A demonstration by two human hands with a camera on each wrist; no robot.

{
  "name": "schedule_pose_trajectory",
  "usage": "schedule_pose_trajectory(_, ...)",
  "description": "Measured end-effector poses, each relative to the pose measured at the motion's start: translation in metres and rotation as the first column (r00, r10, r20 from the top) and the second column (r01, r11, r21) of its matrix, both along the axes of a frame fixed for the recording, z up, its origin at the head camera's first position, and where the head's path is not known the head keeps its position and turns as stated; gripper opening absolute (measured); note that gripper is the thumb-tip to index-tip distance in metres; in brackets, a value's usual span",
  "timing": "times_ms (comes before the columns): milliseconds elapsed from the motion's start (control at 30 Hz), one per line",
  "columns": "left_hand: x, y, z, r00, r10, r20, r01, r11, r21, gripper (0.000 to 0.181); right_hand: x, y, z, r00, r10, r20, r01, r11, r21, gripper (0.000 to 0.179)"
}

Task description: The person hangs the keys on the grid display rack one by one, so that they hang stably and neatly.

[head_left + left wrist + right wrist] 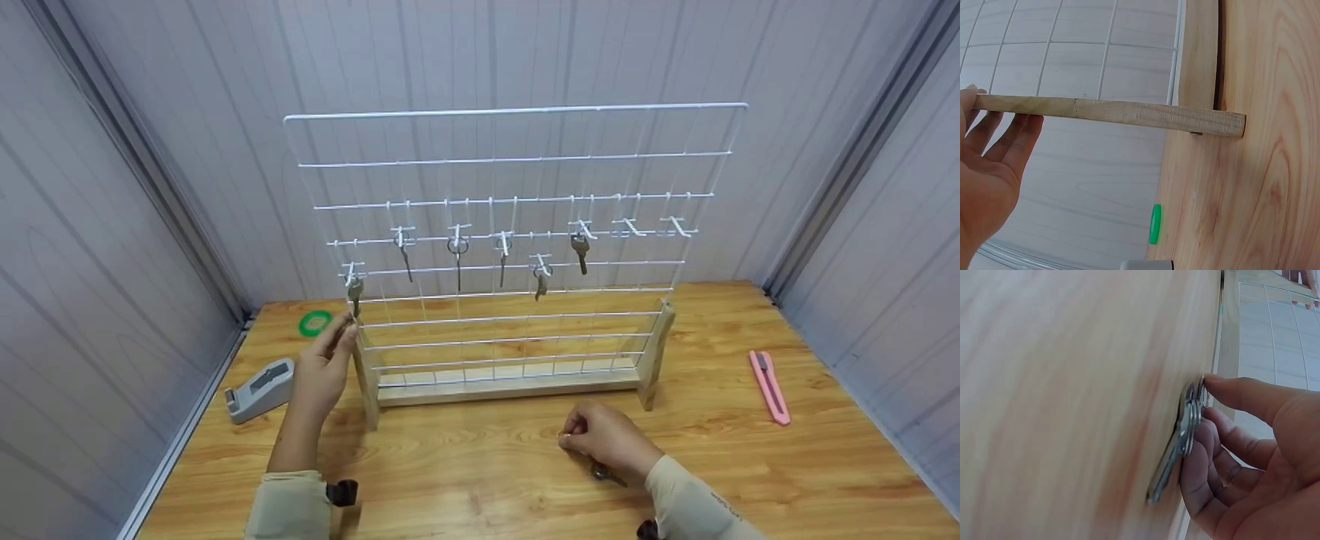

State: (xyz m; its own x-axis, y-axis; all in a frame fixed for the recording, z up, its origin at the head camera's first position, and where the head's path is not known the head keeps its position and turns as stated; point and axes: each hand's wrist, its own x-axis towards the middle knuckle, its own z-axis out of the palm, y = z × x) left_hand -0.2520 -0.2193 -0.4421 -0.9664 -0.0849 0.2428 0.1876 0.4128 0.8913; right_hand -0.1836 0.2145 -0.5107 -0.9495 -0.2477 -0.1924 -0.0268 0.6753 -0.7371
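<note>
A white wire grid rack (517, 240) stands in a wooden base, with several keys hanging from its hooks. My left hand (322, 367) pinches the top of the rack's left wooden post (1112, 111), thumb on one side and fingers on the other. Just above those fingers hangs a key (355, 292) on the leftmost hook. My right hand (611, 441) is low over the table in front of the rack. Its thumb and fingers pinch a key on a ring, partly hidden by the fingertips. Beside them a metal key (1168, 458) shows with its rings.
Left of the rack are a grey tape dispenser (260, 390) and a green tape roll (315, 323). A pink utility knife (769, 388) lies at the right on the wooden table (840, 465). Hooks at the rack's right (677, 226) carry no keys. Pale panel walls enclose the table.
</note>
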Motion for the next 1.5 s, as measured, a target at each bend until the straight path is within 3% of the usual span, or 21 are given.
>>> schedule_pose_trajectory(267, 0.002, 0.0, 0.002, 1.0, -0.004, 0.013, 0.004, 1.0, 0.001, 0.047, -0.001, -0.001, 0.001, 0.996, -0.011, 0.087, 0.017, 0.998, -0.066, 0.017)
schedule_pose_trajectory(500, 0.0, -0.001, 0.0, 1.0, -0.007, 0.007, 0.007, 1.0, 0.002, 0.047, -0.001, 0.0, 0.001, 0.996, 0.007, 0.084, 0.001, 0.996, -0.091, 0.018)
schedule_pose_trajectory(733, -0.001, -0.002, -0.001, 1.0, -0.013, 0.014, 0.012, 1.0, 0.01, 0.047, 0.002, -0.003, 0.001, 0.979, 0.0, 0.203, 0.057, 0.96, -0.275, 0.016)
schedule_pose_trajectory(900, 0.0, -0.001, 0.002, 0.999, -0.015, 0.03, 0.014, 1.0, 0.017, 0.048, 0.002, -0.004, 0.001, 0.966, 0.002, 0.258, 0.082, 0.946, -0.313, 0.017)
schedule_pose_trajectory(1267, 0.001, -0.002, 0.0, 0.999, -0.014, 0.03, 0.015, 1.0, -0.006, 0.049, 0.003, -0.003, 0.0, 0.968, 0.088, 0.237, -0.006, 0.945, -0.326, 0.012)
schedule_pose_trajectory(1500, 0.0, -0.001, 0.0, 1.0, -0.006, 0.011, 0.006, 1.0, 0.011, 0.046, 0.007, -0.006, 0.012, 0.967, 0.143, 0.209, -0.064, 0.937, -0.344, 0.014)
